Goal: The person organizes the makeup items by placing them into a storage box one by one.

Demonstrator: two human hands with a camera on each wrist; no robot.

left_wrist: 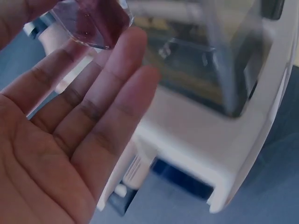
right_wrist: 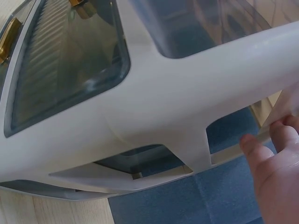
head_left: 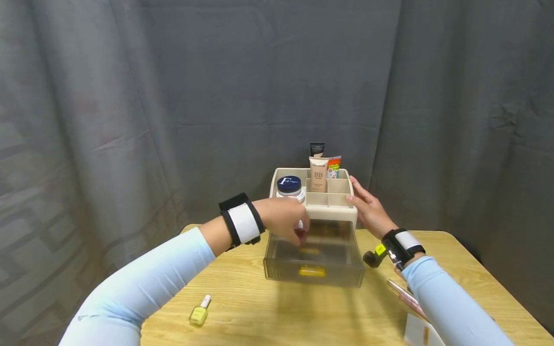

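Observation:
My left hand (head_left: 282,218) pinches a small clear bottle of dark red nail polish (left_wrist: 100,23) by the fingertips, above the pulled-out smoky drawer (head_left: 277,269). Its white cap shows beside the fingers in the head view. The drawer belongs to a cream cosmetics organizer (head_left: 331,214) and has a yellow handle (head_left: 311,271). On the organizer's right side rests my right hand (head_left: 373,214), thumb on the top rim and fingers along the outer wall. A jar with a navy lid (head_left: 289,183) and a beige BB cream tube (head_left: 318,175) stand in the top compartments.
A yellow nail polish bottle (head_left: 199,311) lies at the table's front left. Right of the drawer are a black item with a yellow-green label (head_left: 374,257), pink tubes (head_left: 407,297) and a white box (head_left: 420,330). A grey curtain (head_left: 207,96) hangs behind.

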